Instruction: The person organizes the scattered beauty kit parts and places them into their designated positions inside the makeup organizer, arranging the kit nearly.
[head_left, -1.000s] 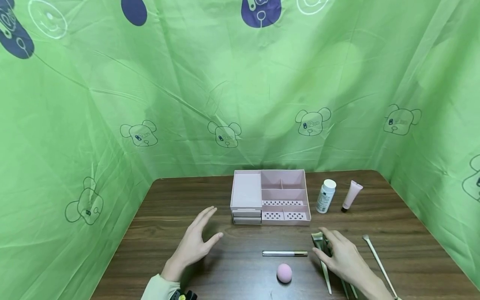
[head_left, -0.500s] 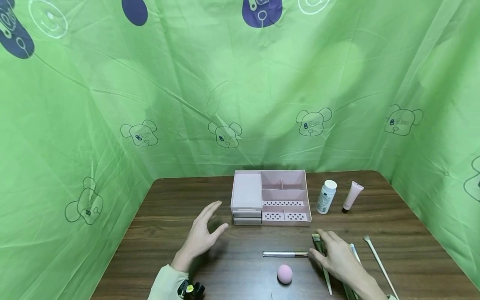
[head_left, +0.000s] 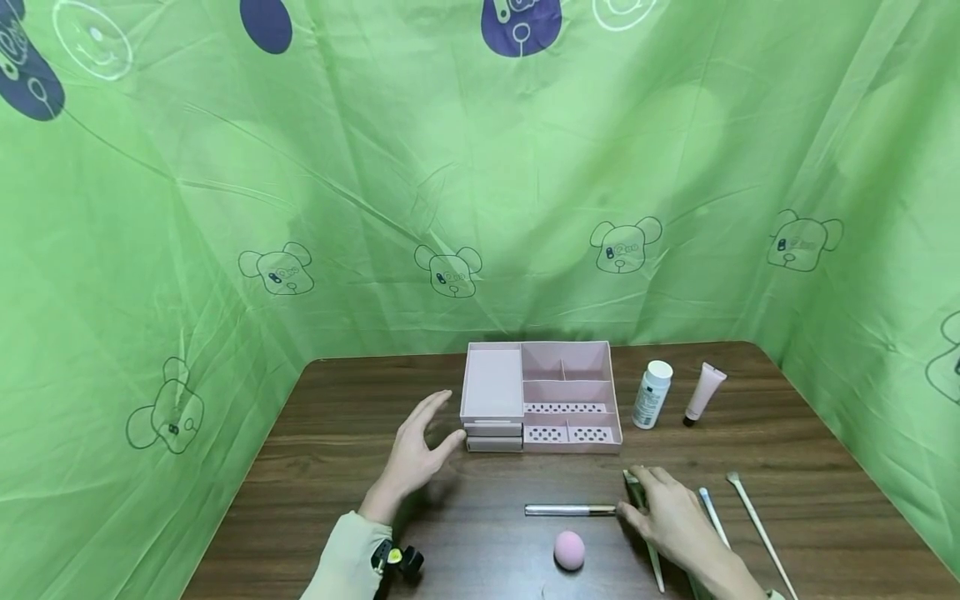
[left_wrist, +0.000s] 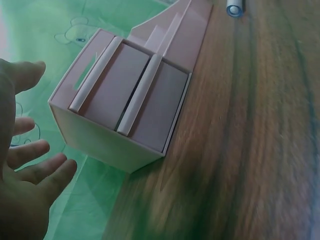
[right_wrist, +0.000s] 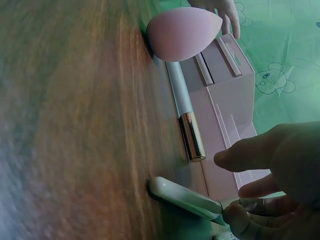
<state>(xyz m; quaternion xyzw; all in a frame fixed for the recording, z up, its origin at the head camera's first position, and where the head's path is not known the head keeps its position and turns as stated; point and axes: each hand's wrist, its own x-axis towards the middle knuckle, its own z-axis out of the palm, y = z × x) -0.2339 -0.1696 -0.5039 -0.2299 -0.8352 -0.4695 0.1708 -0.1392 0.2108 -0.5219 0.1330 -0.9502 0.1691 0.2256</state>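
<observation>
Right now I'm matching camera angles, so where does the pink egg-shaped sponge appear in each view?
Head: the sponge is near the bottom, right of centre.
Left wrist: not in it.
Right wrist: near the top, slightly right of centre.
Shared landmark: the pale pink boxy organizer with two drawers.

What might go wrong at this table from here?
The right hand, over a green brush, might bump the silver tube by its thumb and set it rolling. The rounded pink sponge might roll too if knocked. The left hand, near the pink organizer, might nudge it.
</observation>
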